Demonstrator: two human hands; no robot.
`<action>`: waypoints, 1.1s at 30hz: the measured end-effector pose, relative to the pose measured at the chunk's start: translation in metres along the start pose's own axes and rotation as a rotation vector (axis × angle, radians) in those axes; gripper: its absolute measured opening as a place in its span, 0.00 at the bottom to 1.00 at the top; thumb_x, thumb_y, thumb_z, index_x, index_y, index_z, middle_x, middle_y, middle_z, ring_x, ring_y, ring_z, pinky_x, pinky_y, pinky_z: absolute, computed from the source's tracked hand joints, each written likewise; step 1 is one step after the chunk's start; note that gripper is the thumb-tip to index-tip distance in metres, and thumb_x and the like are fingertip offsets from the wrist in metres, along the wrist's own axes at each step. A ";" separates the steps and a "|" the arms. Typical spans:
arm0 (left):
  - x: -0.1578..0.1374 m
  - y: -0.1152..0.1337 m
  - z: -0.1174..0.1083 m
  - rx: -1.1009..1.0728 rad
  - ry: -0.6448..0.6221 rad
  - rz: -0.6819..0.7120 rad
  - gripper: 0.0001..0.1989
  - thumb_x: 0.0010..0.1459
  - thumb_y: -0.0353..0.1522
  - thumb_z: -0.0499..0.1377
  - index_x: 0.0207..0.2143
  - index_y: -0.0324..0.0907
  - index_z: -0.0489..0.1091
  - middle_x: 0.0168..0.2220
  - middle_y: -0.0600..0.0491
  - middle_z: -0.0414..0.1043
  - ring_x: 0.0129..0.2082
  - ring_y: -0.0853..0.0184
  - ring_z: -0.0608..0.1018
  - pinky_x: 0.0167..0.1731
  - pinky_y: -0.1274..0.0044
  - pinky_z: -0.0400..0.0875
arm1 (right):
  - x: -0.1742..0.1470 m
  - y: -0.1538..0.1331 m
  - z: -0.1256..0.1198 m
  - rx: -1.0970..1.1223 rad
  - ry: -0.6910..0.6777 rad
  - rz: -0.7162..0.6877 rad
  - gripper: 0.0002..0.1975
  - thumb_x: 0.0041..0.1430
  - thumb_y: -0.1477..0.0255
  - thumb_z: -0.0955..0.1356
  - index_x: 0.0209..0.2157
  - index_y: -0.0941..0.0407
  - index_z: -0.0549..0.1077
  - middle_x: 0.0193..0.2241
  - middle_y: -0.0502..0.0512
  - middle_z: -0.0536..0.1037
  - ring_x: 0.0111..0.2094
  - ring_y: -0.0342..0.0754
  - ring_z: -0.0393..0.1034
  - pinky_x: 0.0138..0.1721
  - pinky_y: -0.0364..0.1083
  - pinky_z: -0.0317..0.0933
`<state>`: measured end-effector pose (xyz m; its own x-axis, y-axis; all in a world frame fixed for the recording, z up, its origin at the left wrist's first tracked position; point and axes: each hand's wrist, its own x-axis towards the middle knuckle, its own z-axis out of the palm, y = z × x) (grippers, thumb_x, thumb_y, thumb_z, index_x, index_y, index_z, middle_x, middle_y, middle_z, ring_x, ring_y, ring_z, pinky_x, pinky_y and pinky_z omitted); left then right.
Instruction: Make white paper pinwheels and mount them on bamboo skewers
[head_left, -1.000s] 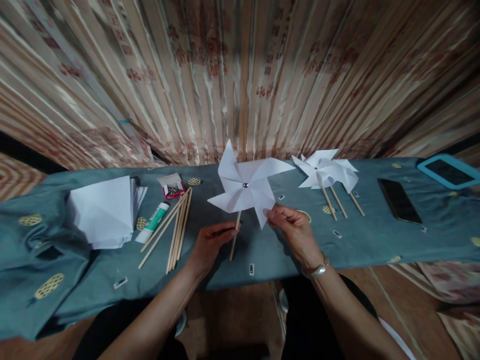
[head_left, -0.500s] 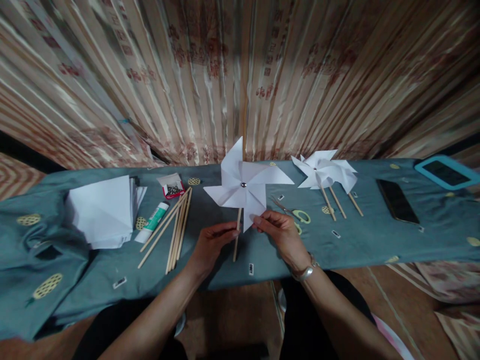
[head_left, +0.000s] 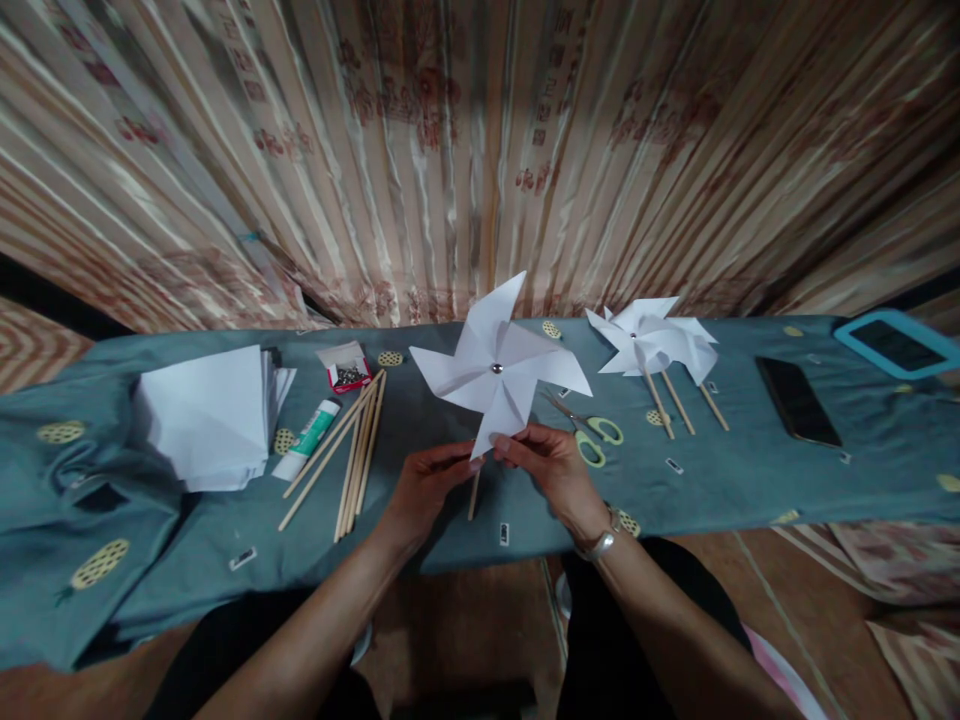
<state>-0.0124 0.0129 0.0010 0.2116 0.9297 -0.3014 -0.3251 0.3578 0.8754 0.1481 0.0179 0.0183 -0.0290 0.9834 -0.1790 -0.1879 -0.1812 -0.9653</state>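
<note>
A white paper pinwheel [head_left: 512,352] with a shiny pin at its centre stands upright over the middle of the table. My left hand [head_left: 429,490] is closed, pinching the pinwheel's wooden stick [head_left: 474,497] below the blades. At the lower blade, the fingertips of my right hand [head_left: 551,470] press together on the paper edge. Part of the stick is hidden behind that blade. Beyond my right hand lie scissors [head_left: 602,430] with pale green handles.
Left are a paper stack [head_left: 202,420], glue stick [head_left: 307,440], several wooden sticks [head_left: 352,470] and a red box of pins [head_left: 347,372]. Right are more pinwheels [head_left: 645,335], a black phone [head_left: 799,400] and a blue-framed tablet [head_left: 896,343]. A curtain [head_left: 480,150] hangs behind the table.
The pinwheel's blades have turned clockwise, so the lower blade now crosses in front of the stick. My right hand has shifted slightly left with the blade, closer to my left hand.
</note>
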 end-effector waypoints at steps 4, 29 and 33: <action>-0.001 0.001 0.000 0.029 -0.027 0.011 0.15 0.40 0.40 0.73 0.31 0.42 0.82 0.31 0.49 0.82 0.32 0.65 0.78 0.41 0.74 0.70 | 0.001 0.004 -0.001 -0.004 0.000 -0.016 0.15 0.39 0.58 0.79 0.21 0.54 0.80 0.20 0.49 0.79 0.23 0.41 0.67 0.27 0.42 0.62; -0.002 -0.002 -0.008 0.054 0.075 -0.010 0.14 0.36 0.38 0.74 0.29 0.44 0.82 0.30 0.51 0.82 0.31 0.66 0.78 0.36 0.75 0.70 | 0.004 -0.034 -0.060 -0.222 0.402 -0.389 0.11 0.47 0.63 0.77 0.33 0.51 0.82 0.30 0.50 0.83 0.32 0.45 0.74 0.36 0.45 0.67; -0.003 0.000 -0.006 0.070 0.060 0.000 0.13 0.37 0.38 0.74 0.28 0.44 0.82 0.29 0.51 0.81 0.31 0.65 0.78 0.37 0.75 0.71 | 0.005 -0.031 -0.056 -0.216 0.428 -0.361 0.10 0.43 0.63 0.78 0.28 0.52 0.81 0.26 0.50 0.82 0.28 0.45 0.74 0.34 0.45 0.68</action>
<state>-0.0186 0.0110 -0.0007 0.1553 0.9339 -0.3219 -0.2599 0.3530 0.8988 0.2092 0.0278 0.0370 0.4060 0.9014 0.1505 0.0929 0.1232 -0.9880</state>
